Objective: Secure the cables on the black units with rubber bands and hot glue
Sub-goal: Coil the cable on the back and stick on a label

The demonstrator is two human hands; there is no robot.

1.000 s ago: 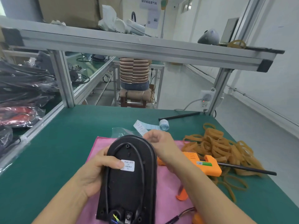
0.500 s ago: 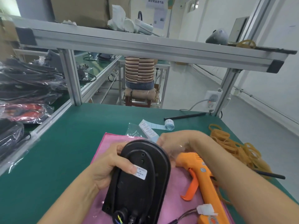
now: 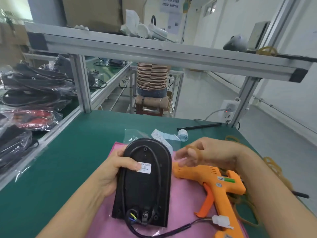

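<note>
I find my left hand (image 3: 113, 170) gripping the black unit (image 3: 144, 182) by its left edge, thumb pressed on the white label (image 3: 145, 167), tilted up over the pink cloth (image 3: 185, 201). The cable (image 3: 155, 162) runs loose around its back; no band or glue on it that I can see. My right hand (image 3: 205, 154) holds a rubber band (image 3: 194, 152) looped over spread fingers, just beside the unit. The glue gun (image 3: 217, 184) lies untouched on the cloth. In my judgement, banding and gluing both remain.

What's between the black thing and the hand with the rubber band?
Only the orange glue gun's tip on the pink cloth, seen in the head view.
</note>
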